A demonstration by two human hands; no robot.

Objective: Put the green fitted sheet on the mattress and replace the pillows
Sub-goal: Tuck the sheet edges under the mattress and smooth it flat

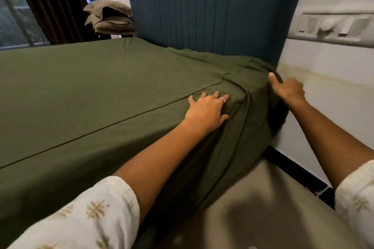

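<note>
The bed fills most of the room from here, its mattress wholly covered by the green fitted sheet [85,87], which lies smooth across the top with one dark seam line running toward the blue headboard [206,8]. At the corner just below the headboard's right end the sheet bunches in loose folds and hangs down the side toward the grey floor [263,198].

The person's left hand [206,109] lies flat on the sheet just short of that corner, fingers spread and straight, pressing the cloth down; a ring shows on one finger. The right hand [287,89] is at the corner itself, below the headboard's right edge, fingers curled round the sheet's bunched edge with the thumb raised. Both sleeves are white with tan marks.

To the right of the headboard the pale wall carries one switch panel [332,26]. To the left of the headboard, off the bed, is a stack of beige pillows [109,16]; I count at least two, though the exact number is hard to tell. Further left of them hangs a dark curtain [52,2] beside a window [14,16].
</note>
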